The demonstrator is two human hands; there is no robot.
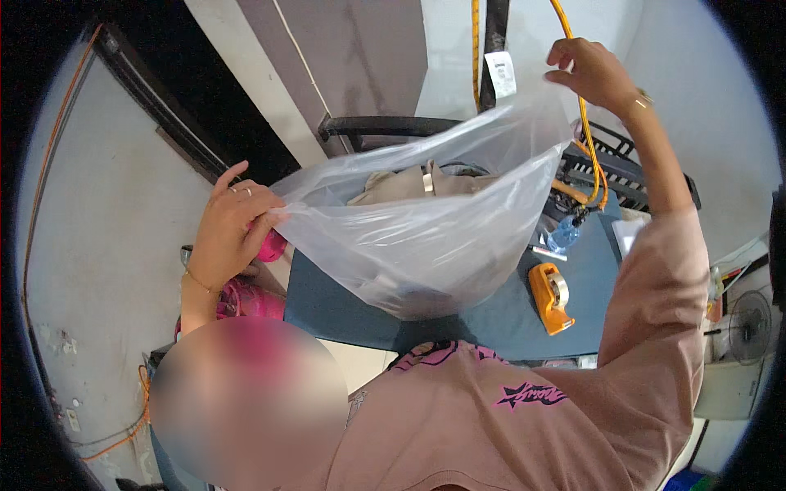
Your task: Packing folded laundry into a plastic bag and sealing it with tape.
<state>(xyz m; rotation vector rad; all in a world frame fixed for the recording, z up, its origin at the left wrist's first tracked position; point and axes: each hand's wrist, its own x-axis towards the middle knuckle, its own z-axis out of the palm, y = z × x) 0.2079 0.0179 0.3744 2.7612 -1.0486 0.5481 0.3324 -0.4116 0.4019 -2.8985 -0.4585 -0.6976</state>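
A clear plastic bag [424,251] is spread wide between my two hands above the table. At its left corner, my left hand [236,215] pinches the rim between thumb and fingers. My right hand [586,77] is raised at the far right, its curled fingers and thumb at the bag's lifted right corner; the film is faint there. Through the mouth of the bag a beige cloth item [393,187] shows, with a small pale tag [428,183] on it. Whether the cloth lies inside the bag or behind it is hard to tell.
On the blue-grey table [334,301] are an orange tape dispenser [548,301], a marker [548,253] and a blue plastic bottle [564,234]. A yellow cable [589,147] hangs near my right hand. Pink items [252,299] stand left of the table; a fan [749,325] is at right.
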